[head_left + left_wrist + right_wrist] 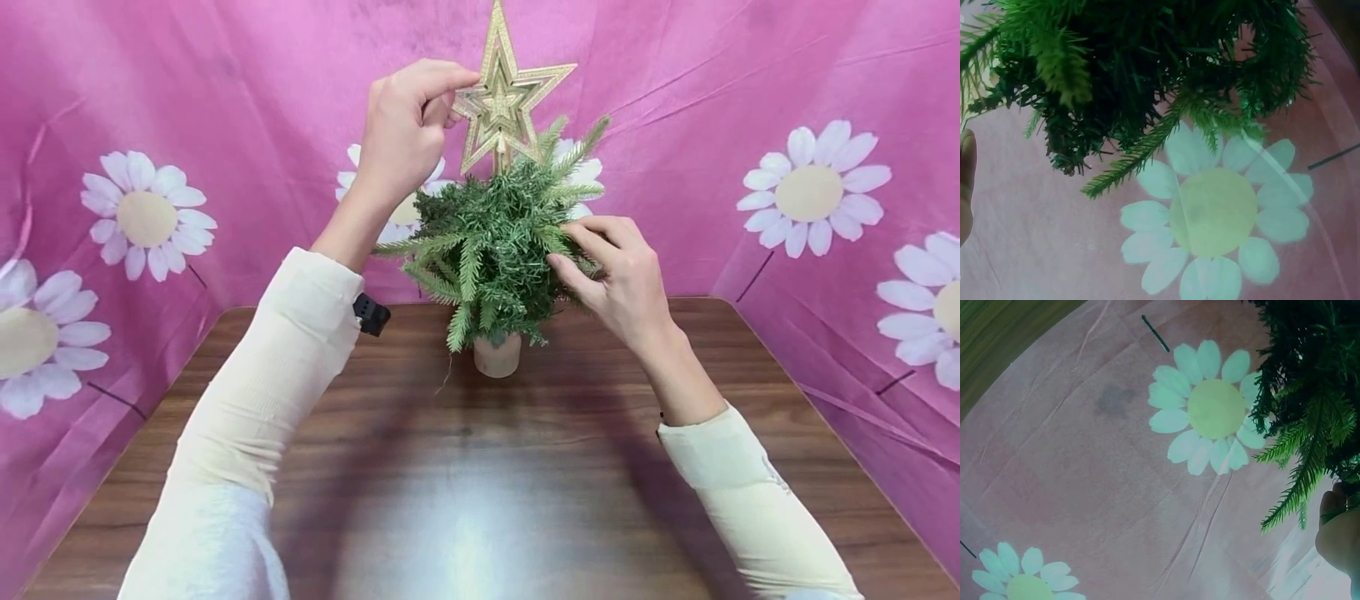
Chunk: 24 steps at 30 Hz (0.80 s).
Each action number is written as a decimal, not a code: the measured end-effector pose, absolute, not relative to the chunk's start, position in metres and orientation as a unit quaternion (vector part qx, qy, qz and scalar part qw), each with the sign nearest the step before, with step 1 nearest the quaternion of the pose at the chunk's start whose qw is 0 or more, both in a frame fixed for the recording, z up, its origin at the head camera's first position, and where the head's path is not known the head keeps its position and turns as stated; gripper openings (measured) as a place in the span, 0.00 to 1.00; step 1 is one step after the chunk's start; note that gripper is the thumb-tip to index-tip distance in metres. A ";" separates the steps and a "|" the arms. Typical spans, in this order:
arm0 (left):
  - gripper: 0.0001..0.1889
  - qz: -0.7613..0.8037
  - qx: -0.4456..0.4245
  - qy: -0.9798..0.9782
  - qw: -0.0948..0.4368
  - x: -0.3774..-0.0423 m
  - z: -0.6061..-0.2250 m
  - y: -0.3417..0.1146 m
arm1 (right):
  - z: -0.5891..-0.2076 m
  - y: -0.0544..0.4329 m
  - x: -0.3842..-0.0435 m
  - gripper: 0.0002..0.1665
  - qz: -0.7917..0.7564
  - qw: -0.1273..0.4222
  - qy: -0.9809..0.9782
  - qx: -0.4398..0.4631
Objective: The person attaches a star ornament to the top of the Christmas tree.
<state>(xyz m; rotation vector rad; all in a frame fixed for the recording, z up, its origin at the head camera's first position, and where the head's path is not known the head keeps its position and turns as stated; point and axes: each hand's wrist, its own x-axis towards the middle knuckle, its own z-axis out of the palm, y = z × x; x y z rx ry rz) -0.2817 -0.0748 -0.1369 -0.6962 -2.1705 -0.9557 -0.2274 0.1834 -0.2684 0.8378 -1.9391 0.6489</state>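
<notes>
A small artificial Christmas tree [510, 242] stands on the table in a short, pale round base [497, 358]. At its top is a glittery gold star [504, 96], tilted slightly. My left hand [405, 125] pinches the star's left point between thumb and fingers. On the tree's right side, my right hand [626, 279] grips the branches, fingertips sunk partly into the greenery. The left wrist view has the tree's foliage [1147, 69] across its top and a finger at the left edge. Right wrist view: fingers [1338, 544] against the lower foliage [1310, 450].
The brown wood-grain table [465, 483] reaches back to a pink cloth backdrop [285, 100] printed with large white daisies [813, 190]. A small black device [372, 315] sits at the left wrist. A thin strand hangs from the tree's lower left.
</notes>
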 end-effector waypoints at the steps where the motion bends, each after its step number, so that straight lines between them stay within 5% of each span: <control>1: 0.23 -0.363 -0.273 -0.825 0.336 -0.282 -0.138 -0.075 | -0.268 0.183 -0.228 0.19 0.265 0.452 -0.782 0.338; 8: 0.16 -0.332 -0.310 -0.803 0.385 -0.287 -0.142 -0.075 | -0.265 0.179 -0.232 0.20 0.284 0.470 -0.760 0.346; 24: 0.12 -0.322 -0.304 -0.811 0.383 -0.279 -0.140 -0.094 | -0.244 0.191 -0.235 0.33 0.250 0.467 -0.763 0.371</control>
